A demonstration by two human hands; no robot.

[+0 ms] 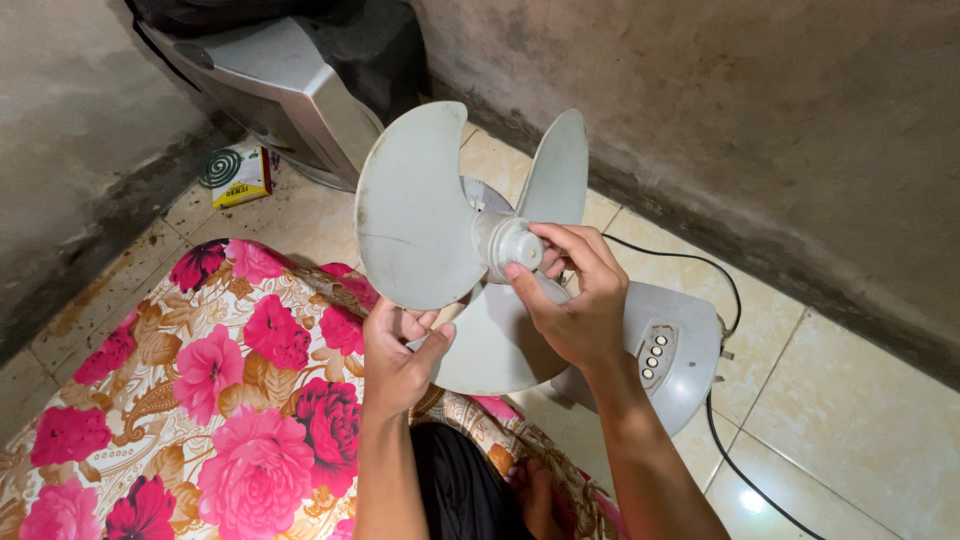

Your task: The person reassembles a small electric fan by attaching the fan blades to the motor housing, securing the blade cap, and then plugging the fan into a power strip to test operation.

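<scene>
Fan blade (440, 225): pale grey, three lobes, held up in the air over the edge of the floral mattress (200, 390) and the tiled floor (860, 420). The hub axis points toward the camera and slightly right; the disc of the blades faces the viewer, tilted a little. One lobe lies upper left, one upper right, one hangs down toward the wrists.

Left hand (398, 355): rises from below, forearm near vertical, fingers and thumb pinched on the lower edge of the upper-left lobe, where it meets the lower one.

Right hand (575, 300): comes in from lower right, forearm angled up and left, wrist bent. Thumb and fingertips (515, 272) close around the cylindrical hub (505, 243) at the blade's centre.

Behind the right hand, on the floor: the grey fan base (675, 360) with a row of pale buttons, black cable (725, 440) running off it.

Far corner: a small yellow box (240, 180) with a mosquito coil (220, 166) lying on top; a grey appliance housing (290, 90) leans by the wall.
</scene>
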